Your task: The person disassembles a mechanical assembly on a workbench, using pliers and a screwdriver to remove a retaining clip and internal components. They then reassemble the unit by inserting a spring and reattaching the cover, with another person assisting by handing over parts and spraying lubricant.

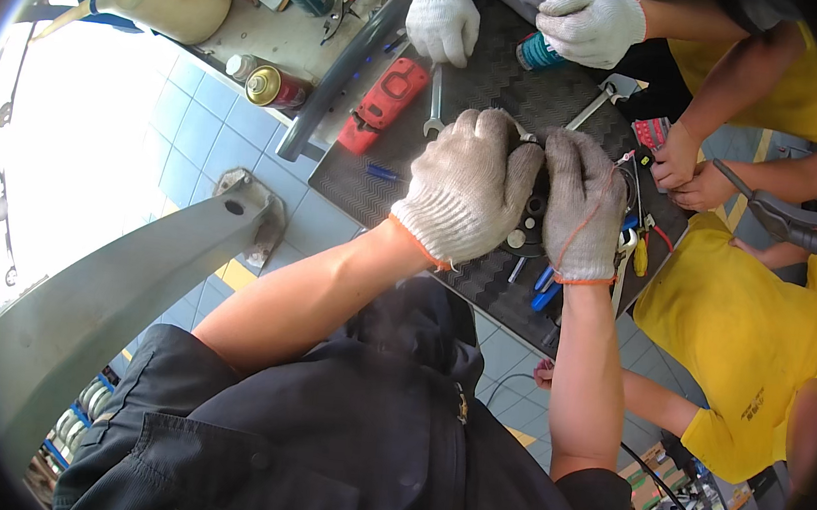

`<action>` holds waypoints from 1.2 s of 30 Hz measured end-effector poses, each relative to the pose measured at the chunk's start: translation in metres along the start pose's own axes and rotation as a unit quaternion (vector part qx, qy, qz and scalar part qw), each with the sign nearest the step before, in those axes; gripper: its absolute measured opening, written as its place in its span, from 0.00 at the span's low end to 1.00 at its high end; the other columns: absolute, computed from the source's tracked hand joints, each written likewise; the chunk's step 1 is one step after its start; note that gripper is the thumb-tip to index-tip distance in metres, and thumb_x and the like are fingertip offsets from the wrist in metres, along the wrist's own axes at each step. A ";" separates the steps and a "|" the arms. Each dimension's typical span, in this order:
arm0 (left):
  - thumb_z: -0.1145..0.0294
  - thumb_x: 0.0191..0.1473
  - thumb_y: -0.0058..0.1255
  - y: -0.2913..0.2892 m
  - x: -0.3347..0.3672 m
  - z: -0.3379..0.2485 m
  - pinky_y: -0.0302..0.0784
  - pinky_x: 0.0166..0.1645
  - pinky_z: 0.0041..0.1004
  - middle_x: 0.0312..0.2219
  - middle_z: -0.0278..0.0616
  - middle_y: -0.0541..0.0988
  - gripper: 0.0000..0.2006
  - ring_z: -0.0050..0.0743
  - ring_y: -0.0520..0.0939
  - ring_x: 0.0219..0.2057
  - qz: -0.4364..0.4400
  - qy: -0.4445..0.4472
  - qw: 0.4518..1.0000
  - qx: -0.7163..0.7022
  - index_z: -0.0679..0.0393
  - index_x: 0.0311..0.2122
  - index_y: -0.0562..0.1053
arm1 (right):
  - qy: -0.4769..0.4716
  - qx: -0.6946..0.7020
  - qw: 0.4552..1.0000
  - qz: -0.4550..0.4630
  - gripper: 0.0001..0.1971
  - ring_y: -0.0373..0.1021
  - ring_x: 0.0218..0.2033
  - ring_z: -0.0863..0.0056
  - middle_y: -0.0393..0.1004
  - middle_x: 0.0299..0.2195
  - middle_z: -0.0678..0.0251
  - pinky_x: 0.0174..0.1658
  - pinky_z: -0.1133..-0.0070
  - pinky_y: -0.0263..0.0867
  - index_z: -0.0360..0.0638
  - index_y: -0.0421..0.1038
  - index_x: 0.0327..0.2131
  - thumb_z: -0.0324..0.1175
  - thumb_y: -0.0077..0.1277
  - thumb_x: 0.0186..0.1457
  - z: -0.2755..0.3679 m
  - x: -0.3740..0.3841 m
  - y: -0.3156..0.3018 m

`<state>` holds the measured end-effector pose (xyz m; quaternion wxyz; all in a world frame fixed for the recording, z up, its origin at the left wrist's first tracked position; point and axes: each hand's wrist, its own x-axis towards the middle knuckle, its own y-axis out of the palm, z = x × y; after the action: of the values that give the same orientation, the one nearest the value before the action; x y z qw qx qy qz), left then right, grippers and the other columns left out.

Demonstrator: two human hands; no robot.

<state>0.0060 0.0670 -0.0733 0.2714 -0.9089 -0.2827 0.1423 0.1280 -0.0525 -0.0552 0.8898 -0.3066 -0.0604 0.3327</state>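
Observation:
My left hand (468, 187), in a pale knitted work glove, curls its fingers against a dark round metal part (531, 231). My right hand (585, 207), in a greyer glove, closes on the part's other side. The fingertips are mostly hidden, and the gloves cover much of the part; some round holes or studs show between them. A small shiny metal piece (528, 137) sticks out by my left fingers. Across the table, another person's gloved hand (443, 21) is at a combination wrench (435, 102); that person's other glove (592, 24) holds a teal can (539, 53).
The black-matted table (356, 184) bears a red tool case (383, 102), an adjustable wrench (605, 99), blue-handled tools (547, 291) and yellow-handled pliers (641, 255). A grey lift arm (125, 279) reaches in from the left. People in yellow shirts (736, 342) are close on the right.

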 end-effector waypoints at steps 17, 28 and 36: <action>0.57 0.72 0.58 -0.001 -0.004 0.000 0.83 0.58 0.57 0.47 0.66 0.83 0.18 0.72 0.86 0.52 -0.007 -0.004 0.999 -0.042 0.64 0.53 0.79 | -0.083 -0.045 0.995 -0.020 0.20 0.85 0.43 0.50 0.88 0.40 0.49 0.51 0.62 0.77 0.37 0.88 0.47 0.46 0.56 0.77 -0.004 0.003 0.002; 0.56 0.76 0.50 -0.002 0.000 0.000 0.82 0.57 0.56 0.48 0.61 0.83 0.18 0.70 0.86 0.52 -0.003 -0.020 0.997 -0.069 0.61 0.53 0.80 | -0.003 0.008 1.000 -0.016 0.18 0.86 0.44 0.52 0.89 0.43 0.49 0.52 0.64 0.78 0.37 0.88 0.48 0.43 0.59 0.75 0.002 0.003 0.002; 0.56 0.77 0.50 0.000 -0.001 0.006 0.82 0.59 0.53 0.52 0.63 0.83 0.19 0.70 0.85 0.55 0.029 -0.014 0.998 -0.049 0.61 0.56 0.80 | -0.007 -0.037 0.999 -0.036 0.17 0.86 0.49 0.47 0.89 0.45 0.46 0.55 0.62 0.78 0.38 0.88 0.47 0.42 0.58 0.75 0.002 -0.001 0.004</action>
<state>0.0030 0.0691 -0.0786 0.2186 -0.9266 -0.2671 0.1492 0.1244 -0.0505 -0.0559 0.8888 -0.3343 -0.0893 0.3004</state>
